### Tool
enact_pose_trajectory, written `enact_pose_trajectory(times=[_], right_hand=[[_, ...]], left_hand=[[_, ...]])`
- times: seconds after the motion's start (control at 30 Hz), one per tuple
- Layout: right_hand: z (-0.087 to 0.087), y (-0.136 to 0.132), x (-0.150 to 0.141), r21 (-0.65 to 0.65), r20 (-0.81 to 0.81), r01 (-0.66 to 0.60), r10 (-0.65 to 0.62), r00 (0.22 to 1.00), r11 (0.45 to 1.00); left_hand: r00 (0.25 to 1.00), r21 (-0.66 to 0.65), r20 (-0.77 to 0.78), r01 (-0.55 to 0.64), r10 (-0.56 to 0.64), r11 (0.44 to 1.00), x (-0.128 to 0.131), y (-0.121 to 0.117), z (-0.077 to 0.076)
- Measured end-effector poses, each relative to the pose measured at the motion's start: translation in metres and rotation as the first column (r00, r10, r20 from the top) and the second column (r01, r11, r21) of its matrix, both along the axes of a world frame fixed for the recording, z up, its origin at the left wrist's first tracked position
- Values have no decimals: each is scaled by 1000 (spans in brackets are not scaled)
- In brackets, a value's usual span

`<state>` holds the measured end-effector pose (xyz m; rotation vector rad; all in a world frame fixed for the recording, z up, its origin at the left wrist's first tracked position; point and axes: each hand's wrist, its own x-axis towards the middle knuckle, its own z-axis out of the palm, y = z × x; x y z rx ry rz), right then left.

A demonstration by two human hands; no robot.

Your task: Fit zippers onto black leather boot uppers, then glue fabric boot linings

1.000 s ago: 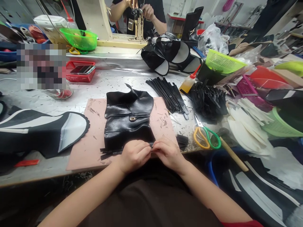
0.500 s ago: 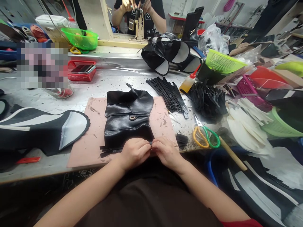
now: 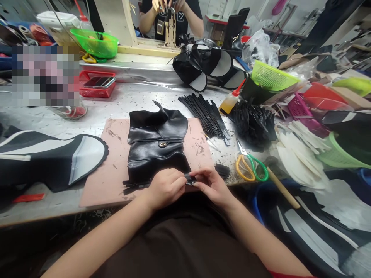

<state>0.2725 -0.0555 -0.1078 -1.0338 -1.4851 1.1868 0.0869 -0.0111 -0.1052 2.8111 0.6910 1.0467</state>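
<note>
A black leather boot upper [image 3: 156, 154] with a small gold-ringed eyelet lies on a pink board [image 3: 95, 173]. Along its near edge, dark zipper-like strips [image 3: 131, 187] stick out at the left. My left hand [image 3: 168, 185] is closed over that near edge, fingers bent round it. Just right of it, my right hand [image 3: 213, 185] pinches the corner of the same leather between thumb and fingers. A short dark bit of the edge shows between the two hands; their palms hide the rest.
Scissors [image 3: 252, 168] and a wooden handle [image 3: 284, 189] lie right of the board. Beyond are black strips [image 3: 203, 116] and a glue bottle [image 3: 230, 101]. Black-and-white pieces [image 3: 52, 158] lie left. Across the bench, a person's hands [image 3: 168, 5] work at a machine.
My right hand has shifted slightly right and its fingers have lifted and parted from my left hand, uncovering a bit of the dark edge. The left hand stays in place.
</note>
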Motion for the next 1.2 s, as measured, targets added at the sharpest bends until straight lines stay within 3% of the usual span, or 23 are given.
enact_pose_trajectory(times=[0.1, 0.17, 0.3, 0.4, 0.67, 0.8, 0.93, 1.2], right_hand=[[0, 3, 0, 13, 57, -9, 8, 998, 1000], [2, 6, 0, 58, 188, -21, 10, 982, 998], [6, 10, -2, 200, 485, -87, -21, 874, 976], [4, 8, -3, 289, 574, -137, -57, 817, 947], [-4, -4, -4, 536, 569, -105, -267, 778, 838], [-5, -14, -9, 621, 592, -90, -391, 705, 779], [-9, -25, -13, 646, 604, -37, -482, 635, 762], [-16, -29, -15, 661, 601, -27, -508, 617, 750]], left_hand=[[1000, 13, -9, 7, -7, 1000, 0, -1, 0], [1000, 22, -27, 15, -14, 1000, 1, -1, 0], [993, -5, -112, 40, -40, 999, 2, 0, 0], [989, -88, -141, 42, -54, 995, -2, -2, 0], [994, -109, -102, 35, -46, 993, -16, -9, -2], [993, -119, -107, 31, -44, 992, -14, -10, -3], [985, -156, -169, -46, 19, 987, -6, -12, -3], [966, -16, -221, -142, 135, 990, 9, -24, 2]])
